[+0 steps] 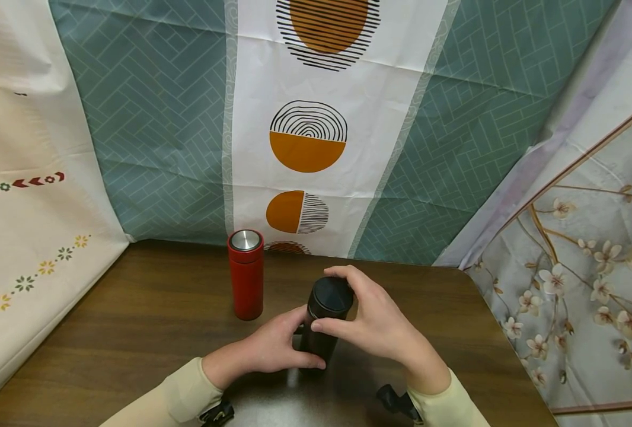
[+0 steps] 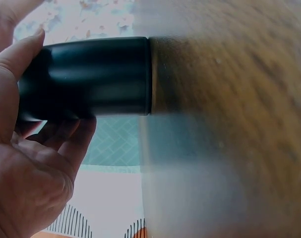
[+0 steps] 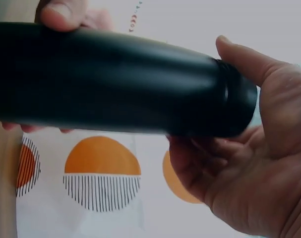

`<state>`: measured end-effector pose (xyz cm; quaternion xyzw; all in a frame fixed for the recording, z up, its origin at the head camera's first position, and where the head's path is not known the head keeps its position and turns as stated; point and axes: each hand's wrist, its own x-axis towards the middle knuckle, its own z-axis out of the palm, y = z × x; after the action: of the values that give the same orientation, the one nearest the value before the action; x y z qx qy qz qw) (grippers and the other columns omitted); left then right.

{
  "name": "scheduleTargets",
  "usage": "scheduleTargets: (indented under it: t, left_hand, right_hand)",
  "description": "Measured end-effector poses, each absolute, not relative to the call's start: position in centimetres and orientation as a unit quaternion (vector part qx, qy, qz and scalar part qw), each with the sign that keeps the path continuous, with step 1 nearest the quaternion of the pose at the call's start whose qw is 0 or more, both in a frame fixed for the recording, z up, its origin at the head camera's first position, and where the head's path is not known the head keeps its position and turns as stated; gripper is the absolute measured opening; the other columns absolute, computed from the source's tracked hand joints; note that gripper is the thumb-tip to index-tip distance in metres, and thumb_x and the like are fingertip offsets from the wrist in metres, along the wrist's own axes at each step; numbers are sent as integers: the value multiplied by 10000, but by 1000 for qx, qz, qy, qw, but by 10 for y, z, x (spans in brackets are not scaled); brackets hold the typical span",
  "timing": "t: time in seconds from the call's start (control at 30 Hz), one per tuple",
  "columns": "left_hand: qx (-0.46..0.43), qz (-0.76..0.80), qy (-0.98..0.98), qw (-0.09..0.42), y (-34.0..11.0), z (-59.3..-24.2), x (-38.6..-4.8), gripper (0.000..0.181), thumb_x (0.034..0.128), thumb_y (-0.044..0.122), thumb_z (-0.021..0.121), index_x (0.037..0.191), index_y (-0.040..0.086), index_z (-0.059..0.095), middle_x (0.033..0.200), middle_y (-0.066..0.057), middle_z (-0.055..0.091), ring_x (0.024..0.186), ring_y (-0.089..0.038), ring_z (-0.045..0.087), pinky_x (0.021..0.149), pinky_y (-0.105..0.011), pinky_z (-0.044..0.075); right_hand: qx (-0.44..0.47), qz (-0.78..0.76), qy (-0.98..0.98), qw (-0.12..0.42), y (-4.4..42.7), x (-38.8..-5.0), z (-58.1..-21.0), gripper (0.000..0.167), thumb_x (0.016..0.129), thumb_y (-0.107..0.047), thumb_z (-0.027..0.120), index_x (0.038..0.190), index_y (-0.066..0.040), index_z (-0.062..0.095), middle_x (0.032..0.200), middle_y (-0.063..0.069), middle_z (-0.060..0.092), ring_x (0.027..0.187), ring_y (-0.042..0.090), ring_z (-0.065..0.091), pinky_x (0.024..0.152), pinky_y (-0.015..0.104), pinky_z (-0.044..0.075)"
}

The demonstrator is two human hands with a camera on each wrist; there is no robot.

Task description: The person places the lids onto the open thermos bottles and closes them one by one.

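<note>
A black vacuum flask (image 1: 318,344) stands upright on the wooden table, both hands around it. My left hand (image 1: 270,347) grips its body, with the thumb on the near side and the fingers curled behind. My right hand (image 1: 377,317) holds the top by the black lid (image 1: 333,293), thumb in front and fingers on the far side. In the left wrist view the base of the flask (image 2: 100,77) meets the tabletop. In the right wrist view the lid end (image 3: 239,101) sits between right thumb and fingers. The lid appears to be on the flask.
Behind and left of the black flask stands a red vacuum flask (image 1: 248,281) with a silver-topped lid. The brown wooden table (image 1: 134,332) ends at a patterned teal and white cloth (image 1: 161,130) at the back. A floral cloth (image 1: 577,308) hangs along the right side.
</note>
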<state>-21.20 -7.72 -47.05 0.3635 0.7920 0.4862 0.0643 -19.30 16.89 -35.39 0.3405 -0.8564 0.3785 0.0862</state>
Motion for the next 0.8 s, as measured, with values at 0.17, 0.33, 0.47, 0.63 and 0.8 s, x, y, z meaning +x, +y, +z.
scheduleTargets:
  t: [0.17, 0.33, 0.47, 0.63, 0.8]
  left_hand:
    - [361, 481, 797, 61, -77, -470, -212, 791, 887, 473, 960, 1543, 416, 521, 1432, 182, 652, 1318, -115, 645, 1148, -478, 519]
    - [363, 483, 794, 63, -77, -471, -213, 806, 893, 474, 955, 1562, 413, 510, 1455, 177, 642, 1337, -122, 636, 1158, -492, 512]
    - [362, 483, 795, 62, -77, -472, -213, 799, 893, 488, 952, 1557, 421, 514, 1454, 180, 643, 1339, -120, 634, 1154, -489, 513]
    - [358, 483, 796, 68, -78, -470, -212, 795, 890, 487, 954, 1551, 425, 518, 1452, 183, 644, 1332, -118, 633, 1154, -490, 509]
    - [358, 485, 795, 72, -77, -469, -212, 803, 892, 472, 956, 1560, 419, 513, 1464, 182, 639, 1345, -120, 628, 1166, -483, 505]
  right_hand:
    - [410, 401, -817, 59, 177, -198, -351, 794, 879, -216, 989, 1558, -229, 577, 1441, -88, 646, 1260, 151, 646, 1076, 370, 545]
    - [418, 386, -819, 76, 178, -200, -351, 753, 879, -255, 991, 1528, -230, 609, 1407, -111, 661, 1232, 125, 651, 1040, 346, 554]
    - [409, 365, -831, 100, 176, -199, -351, 738, 860, -299, 1006, 1492, -205, 637, 1341, -129, 682, 1173, 104, 663, 1009, 367, 563]
    - [383, 363, -843, 104, 174, -195, -350, 734, 832, -304, 1025, 1453, -213, 643, 1325, -142, 681, 1159, 92, 670, 1003, 382, 570]
    - [347, 377, -853, 101, 171, -191, -351, 729, 805, -293, 1039, 1416, -237, 644, 1331, -146, 682, 1137, 94, 674, 983, 381, 571]
